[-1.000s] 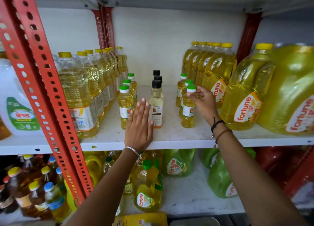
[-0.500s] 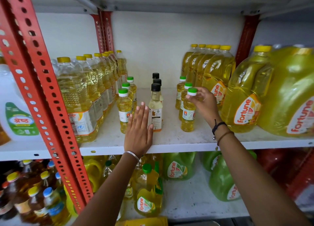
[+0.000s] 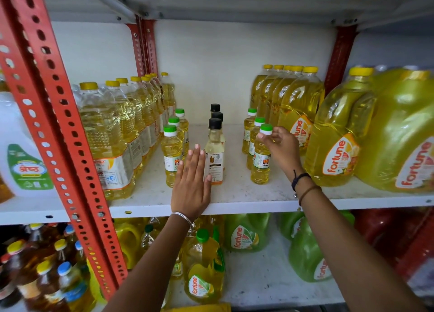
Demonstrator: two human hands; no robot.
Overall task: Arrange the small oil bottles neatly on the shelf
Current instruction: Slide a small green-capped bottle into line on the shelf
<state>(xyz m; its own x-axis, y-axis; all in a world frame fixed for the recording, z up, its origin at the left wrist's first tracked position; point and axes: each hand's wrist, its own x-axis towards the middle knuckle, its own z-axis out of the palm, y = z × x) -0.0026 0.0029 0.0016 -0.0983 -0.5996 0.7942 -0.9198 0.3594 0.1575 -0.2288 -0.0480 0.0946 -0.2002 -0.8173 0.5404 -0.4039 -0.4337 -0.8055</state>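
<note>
Three rows of small oil bottles stand on the white shelf. The left row has green caps, the middle row has black caps, and the right row has green caps. My right hand pinches the neck of the front right small bottle, just under its cap. My left hand lies flat on the shelf, fingers together, between the front left bottle and the front black-capped bottle, touching the latter's side.
Tall yellow-capped oil bottles line the left side, and larger handled Fortune jugs fill the right. A red perforated upright stands at the left front. More oil containers sit on the lower shelf.
My right hand has shifted its fingers up on the front right bottle, to just under the cap. The left hand stays flat on the shelf. The camera has tilted slightly.
</note>
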